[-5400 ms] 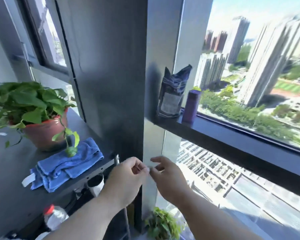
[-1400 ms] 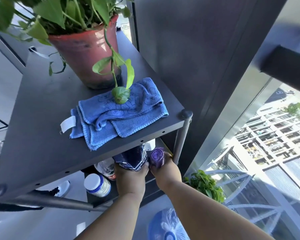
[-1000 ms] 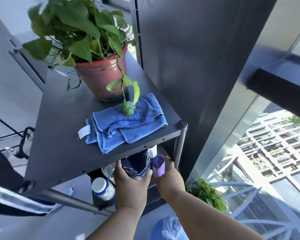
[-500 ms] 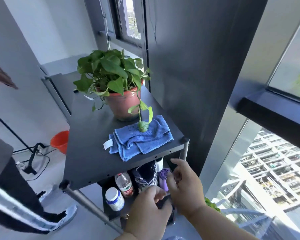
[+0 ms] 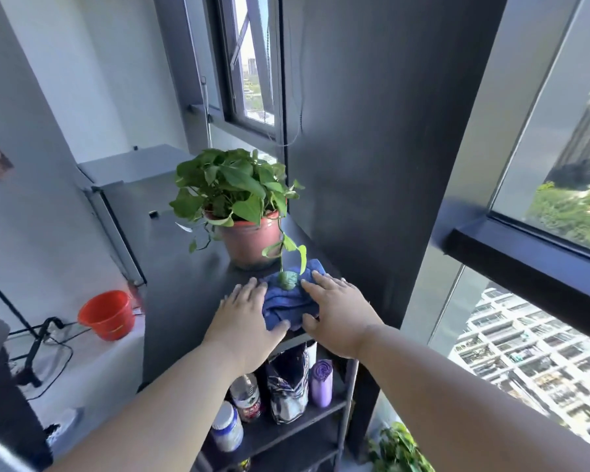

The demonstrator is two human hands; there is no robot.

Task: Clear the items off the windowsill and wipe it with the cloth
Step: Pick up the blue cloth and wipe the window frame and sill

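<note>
My left hand [image 5: 244,313] and right hand [image 5: 334,310] have come up from the lower shelf and now lie flat and open-fingered on the blue cloth [image 5: 288,298] at frame centre, gripping nothing. The dark bag [image 5: 286,386] and purple roll [image 5: 322,383] stay below; the windowsill [image 5: 525,267] at right is cut off.

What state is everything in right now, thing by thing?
blue cloth: folded on the top shelf, a trailing leaf resting on it
left hand: open, on the cloth's left edge
right hand: open, on its right edge
dark bag: upright on the lower shelf
purple roll: upright beside the bag
windowsill: bare where visible
</note>
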